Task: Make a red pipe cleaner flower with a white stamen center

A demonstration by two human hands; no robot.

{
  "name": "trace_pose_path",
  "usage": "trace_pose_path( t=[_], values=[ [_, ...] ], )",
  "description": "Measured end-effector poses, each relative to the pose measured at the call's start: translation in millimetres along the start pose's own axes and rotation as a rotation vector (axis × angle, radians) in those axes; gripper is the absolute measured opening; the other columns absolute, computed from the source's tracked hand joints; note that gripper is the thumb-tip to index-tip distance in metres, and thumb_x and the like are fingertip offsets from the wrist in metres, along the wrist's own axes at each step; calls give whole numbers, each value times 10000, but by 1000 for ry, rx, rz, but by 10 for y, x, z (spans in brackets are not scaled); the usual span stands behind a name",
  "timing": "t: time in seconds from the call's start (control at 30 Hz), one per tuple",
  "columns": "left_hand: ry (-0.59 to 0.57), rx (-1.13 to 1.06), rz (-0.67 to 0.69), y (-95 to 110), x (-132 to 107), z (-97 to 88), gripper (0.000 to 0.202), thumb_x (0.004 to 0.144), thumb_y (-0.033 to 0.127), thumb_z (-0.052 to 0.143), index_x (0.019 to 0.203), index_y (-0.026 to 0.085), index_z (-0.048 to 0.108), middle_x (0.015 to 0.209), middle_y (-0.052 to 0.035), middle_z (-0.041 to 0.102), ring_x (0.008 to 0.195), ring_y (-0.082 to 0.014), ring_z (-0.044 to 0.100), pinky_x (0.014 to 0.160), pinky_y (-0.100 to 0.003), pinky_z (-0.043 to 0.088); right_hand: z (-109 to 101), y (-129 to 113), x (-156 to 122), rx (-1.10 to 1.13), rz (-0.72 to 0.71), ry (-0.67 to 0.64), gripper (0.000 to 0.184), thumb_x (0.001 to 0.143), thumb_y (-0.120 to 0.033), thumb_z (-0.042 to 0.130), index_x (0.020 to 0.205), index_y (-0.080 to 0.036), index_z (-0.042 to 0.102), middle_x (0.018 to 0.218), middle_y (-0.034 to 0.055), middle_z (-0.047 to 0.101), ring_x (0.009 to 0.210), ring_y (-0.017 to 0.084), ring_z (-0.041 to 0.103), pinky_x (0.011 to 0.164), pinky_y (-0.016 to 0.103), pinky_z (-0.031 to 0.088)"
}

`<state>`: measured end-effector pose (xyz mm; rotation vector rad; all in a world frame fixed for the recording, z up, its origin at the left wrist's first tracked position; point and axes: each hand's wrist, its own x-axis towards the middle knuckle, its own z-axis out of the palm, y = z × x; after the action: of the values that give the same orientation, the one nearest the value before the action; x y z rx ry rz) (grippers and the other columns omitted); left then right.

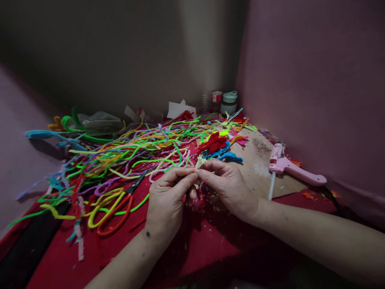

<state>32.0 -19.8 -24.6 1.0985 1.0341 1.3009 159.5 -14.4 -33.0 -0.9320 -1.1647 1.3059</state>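
Both of my hands meet near the middle of the view, over the front of the red table. Between their fingertips stands a small bundle of pale yellow strands (200,161), its tips fanned upward. My left hand (170,192) is closed, thumb and forefinger pinching at the bundle's base. From the other side, my right hand (230,186) also pinches there with thumb and forefinger. The lower part of the bundle is hidden by the fingers. Behind my hands lie twisted red pipe cleaners (213,142) and blue pipe cleaners (230,155).
Many colourful loose pipe cleaners (150,140) spread over the red table (192,257). Scissors with red and yellow handles (130,212) lie left of my hands. A pink glue gun (296,168) rests on a brown board (255,176) at right. A lidded jar (229,103) stands at the back.
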Motion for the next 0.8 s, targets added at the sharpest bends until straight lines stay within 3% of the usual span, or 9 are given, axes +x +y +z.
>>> trace_pose_path(
  t=[0.27,0.43,0.63,0.8],
  values=[
    [-33,16,-82,63,-23,16,105,741,244,646,736,141,624,556,26,568,399,-42,420,369,-158,304,-40,32,9,-113,-181,17,148,772,-251,644,645,-178,669,757,4,569,803,135,525,768,268,402],
    [-131,-128,-226,67,10,-37,141,735,240,634,673,133,566,535,26,555,351,-27,362,338,-149,281,-46,43,0,-63,-169,-10,76,750,-227,671,696,-212,723,871,21,586,933,146,525,873,283,392],
    [-223,-215,-361,39,53,-103,145,716,239,627,648,136,551,490,43,506,304,-15,298,301,-138,263,-84,21,5,37,-131,-159,88,759,-208,668,721,-242,740,890,22,629,1043,155,504,971,315,360],
    [-337,-248,-376,55,58,-134,102,726,215,627,709,121,590,471,41,506,291,3,265,308,-119,238,-146,4,34,125,-56,-306,90,761,-188,669,776,-238,743,1078,37,618,1129,184,487,1000,373,355]
  ],
)
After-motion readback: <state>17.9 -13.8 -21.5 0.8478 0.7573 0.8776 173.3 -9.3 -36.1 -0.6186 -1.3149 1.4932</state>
